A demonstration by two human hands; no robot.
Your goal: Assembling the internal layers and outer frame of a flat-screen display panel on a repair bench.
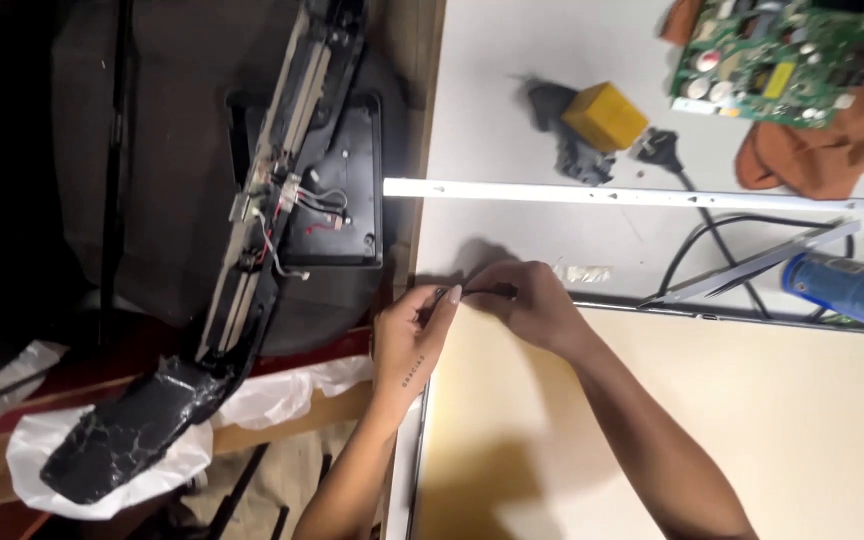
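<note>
My left hand (410, 345) and my right hand (527, 305) meet at the top left corner of a large cream-coloured flat panel (712, 400) lying on the white table (492, 90). Both pinch a thin dark strip or cable (477, 292) at the panel's corner. The fingertips of the two hands nearly touch. What the strip joins to is hidden under the fingers.
A long white metal strip (632, 195) lies across the table above the hands. Behind it are a yellow block (604, 116), a green circuit board (782, 55) on orange cloth (832, 150), black cables (712, 235) and a blue cylinder (852, 290). Left, a dismantled black device (292, 180) leans off the table.
</note>
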